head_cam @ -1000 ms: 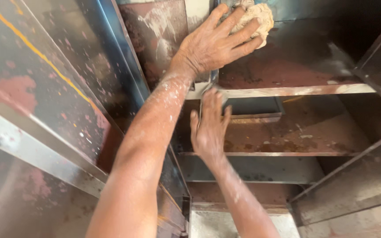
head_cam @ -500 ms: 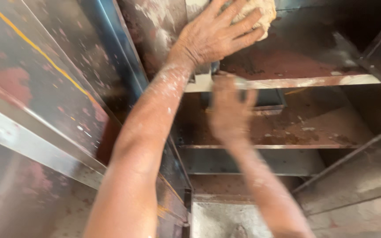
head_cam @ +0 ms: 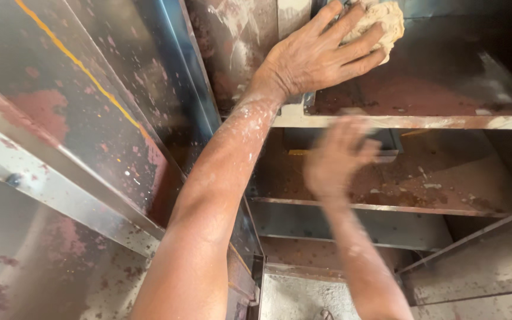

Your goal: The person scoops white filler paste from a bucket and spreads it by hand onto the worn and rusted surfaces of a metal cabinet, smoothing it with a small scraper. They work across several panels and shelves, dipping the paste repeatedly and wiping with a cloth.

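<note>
My left hand [head_cam: 318, 56] reaches up from the lower left, with dusty white streaks along the forearm. Its fingers press over a beige crumpled wad [head_cam: 386, 24] on the rusty upper metal shelf [head_cam: 422, 121]. My right hand [head_cam: 336, 157] is blurred by motion just below that shelf's front edge, in front of the lower shelf [head_cam: 445, 184]. Its fingers look spread and nothing shows in them.
A slanted steel panel [head_cam: 78, 118] stained red with an orange line fills the left side. A blue-grey upright post [head_cam: 191, 77] stands beside my left arm. Reddish dust and crumbs cover the lower shelf. More metal ledges [head_cam: 475, 261] angle in at the bottom right.
My right hand has lifted off the lower shelf and moved up and right toward the upper shelf's edge. My left hand stays on the wad.
</note>
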